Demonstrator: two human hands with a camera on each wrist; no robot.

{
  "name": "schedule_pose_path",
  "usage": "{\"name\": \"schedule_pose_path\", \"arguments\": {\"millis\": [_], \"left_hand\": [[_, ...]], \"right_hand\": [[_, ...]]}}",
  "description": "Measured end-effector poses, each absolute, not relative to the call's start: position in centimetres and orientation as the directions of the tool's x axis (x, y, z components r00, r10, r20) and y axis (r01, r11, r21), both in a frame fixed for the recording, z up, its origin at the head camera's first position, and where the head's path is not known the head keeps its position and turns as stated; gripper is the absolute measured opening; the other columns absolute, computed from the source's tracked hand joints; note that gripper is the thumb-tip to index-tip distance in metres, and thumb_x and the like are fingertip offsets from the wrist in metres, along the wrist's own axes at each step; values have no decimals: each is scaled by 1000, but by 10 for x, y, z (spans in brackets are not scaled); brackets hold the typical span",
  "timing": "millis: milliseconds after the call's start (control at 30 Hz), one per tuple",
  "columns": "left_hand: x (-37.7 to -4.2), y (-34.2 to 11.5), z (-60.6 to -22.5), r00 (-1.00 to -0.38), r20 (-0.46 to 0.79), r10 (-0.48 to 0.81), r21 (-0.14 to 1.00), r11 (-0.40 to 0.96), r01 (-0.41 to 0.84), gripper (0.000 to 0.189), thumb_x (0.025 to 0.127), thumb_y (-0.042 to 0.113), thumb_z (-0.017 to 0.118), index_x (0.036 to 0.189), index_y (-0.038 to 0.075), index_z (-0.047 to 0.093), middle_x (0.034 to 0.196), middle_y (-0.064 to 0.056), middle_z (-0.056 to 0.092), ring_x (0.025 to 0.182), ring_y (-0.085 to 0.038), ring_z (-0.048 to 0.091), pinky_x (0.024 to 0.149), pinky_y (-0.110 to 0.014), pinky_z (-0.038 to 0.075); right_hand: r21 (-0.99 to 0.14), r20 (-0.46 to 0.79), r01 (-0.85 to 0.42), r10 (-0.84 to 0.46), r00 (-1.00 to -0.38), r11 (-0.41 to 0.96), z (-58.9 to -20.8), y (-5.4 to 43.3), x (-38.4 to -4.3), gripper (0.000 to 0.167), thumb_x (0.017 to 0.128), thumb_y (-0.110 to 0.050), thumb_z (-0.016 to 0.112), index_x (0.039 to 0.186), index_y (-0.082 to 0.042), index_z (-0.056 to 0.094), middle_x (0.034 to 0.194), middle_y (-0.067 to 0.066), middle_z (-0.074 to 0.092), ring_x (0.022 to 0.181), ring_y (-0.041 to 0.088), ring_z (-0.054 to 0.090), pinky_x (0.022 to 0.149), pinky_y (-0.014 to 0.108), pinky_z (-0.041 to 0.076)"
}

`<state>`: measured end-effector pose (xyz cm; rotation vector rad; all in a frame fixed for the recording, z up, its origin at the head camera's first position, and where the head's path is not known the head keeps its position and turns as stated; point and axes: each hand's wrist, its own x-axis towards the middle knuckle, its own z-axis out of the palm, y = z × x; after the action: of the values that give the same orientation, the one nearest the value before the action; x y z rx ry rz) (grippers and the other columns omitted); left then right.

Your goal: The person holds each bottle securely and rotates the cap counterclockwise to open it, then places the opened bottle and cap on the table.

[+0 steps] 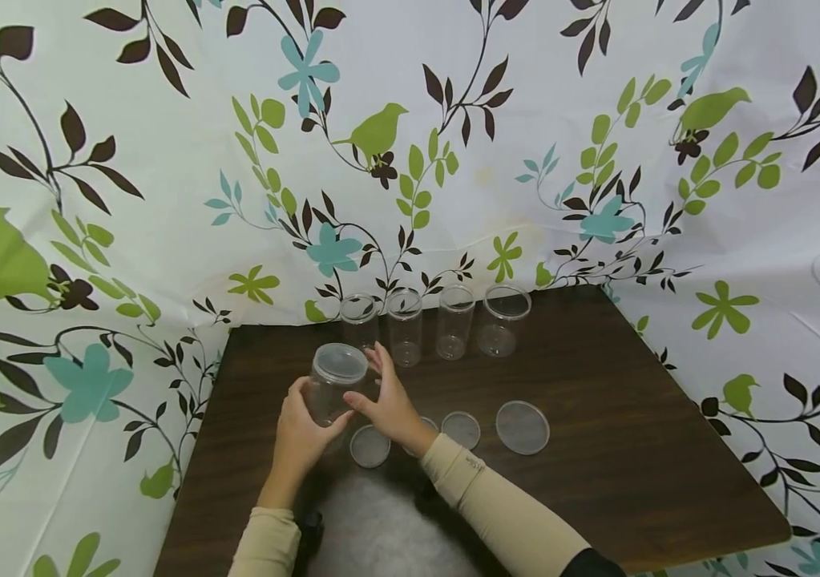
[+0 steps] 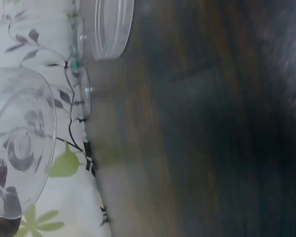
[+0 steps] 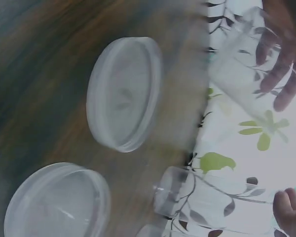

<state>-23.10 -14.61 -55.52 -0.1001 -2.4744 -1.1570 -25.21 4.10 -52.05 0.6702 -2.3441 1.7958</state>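
My left hand [image 1: 299, 433] grips a clear plastic jar [image 1: 326, 398] around its side, above the table. A translucent lid [image 1: 341, 362] sits on top of this jar. Close to the jar's right side is my right hand [image 1: 391, 407], its fingers spread and its thumb near the jar wall. The right wrist view shows the jar [image 3: 237, 69] with left-hand fingers behind it, while the fingertips [image 3: 288, 210] of my right hand appear apart from it. In the left wrist view the jar's round base [image 2: 24, 143] faces the camera.
Several clear jars without lids, one of them a wide jar [image 1: 502, 320], line the far edge of the dark wooden table [image 1: 619, 449]. Nearer lie several loose lids, including a large lid [image 1: 523, 427] and a smaller lid [image 1: 369, 446]. A patterned curtain [image 1: 453, 200] hangs behind.
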Motion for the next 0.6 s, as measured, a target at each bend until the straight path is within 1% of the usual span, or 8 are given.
{"name": "schedule_pose_path", "arguments": {"millis": [67,133,233,333,467,533,600], "left_hand": [[-227,-140,-556,-902,426,-70,680,683,268,97,66,37,95,138,-3,43,121,-22,59,105,-41,57,86,-59,46],[-223,-135,-557,-885,463,-40,641,705,304,97,64,38,95,136,-5,45,119,-23,60,103,-41,58,84,-60,46],[-219,-129,-558,-865,502,-3,602,719,347,100,61,40,95,136,-6,46,119,-24,60,104,-41,58,84,-61,47],[-218,-126,-558,-853,521,29,591,708,385,105,59,43,96,138,-5,46,123,-22,58,107,-40,55,86,-60,46],[-218,-128,-556,-854,519,44,635,649,419,106,58,36,98,141,-1,43,128,-21,54,110,-40,57,89,-57,50],[-217,-129,-554,-861,505,51,658,624,423,105,58,31,97,143,2,42,129,-21,55,110,-39,60,88,-56,52],[-217,-131,-553,-872,486,59,671,614,415,105,60,30,97,145,4,40,129,-21,58,107,-39,63,85,-56,53]], "right_hand": [[-920,321,-364,-257,-912,144,-516,41,-252,109,88,-63,68,161,-7,11,159,16,36,143,27,41,112,51,37],[-941,288,-321,-244,-926,111,-515,41,-251,111,84,-66,71,160,-8,14,157,12,40,139,26,44,112,49,37],[-960,262,-277,-213,-941,44,-515,39,-248,108,83,-54,80,159,-8,19,152,11,44,133,28,48,111,46,37],[-957,289,-285,-188,-939,-47,-514,37,-246,103,82,-41,85,158,-7,24,151,15,45,131,33,49,108,45,39],[-945,321,-303,-178,-930,-119,-512,33,-245,95,83,-37,85,155,-7,30,151,13,45,130,30,50,106,42,42],[-942,324,-300,-173,-930,-147,-509,32,-243,89,84,-33,84,153,-5,34,150,11,47,129,28,50,106,42,42],[-941,320,-294,-160,-934,-167,-508,30,-242,84,85,-28,83,151,-4,36,148,10,49,127,28,51,105,43,43]]}}
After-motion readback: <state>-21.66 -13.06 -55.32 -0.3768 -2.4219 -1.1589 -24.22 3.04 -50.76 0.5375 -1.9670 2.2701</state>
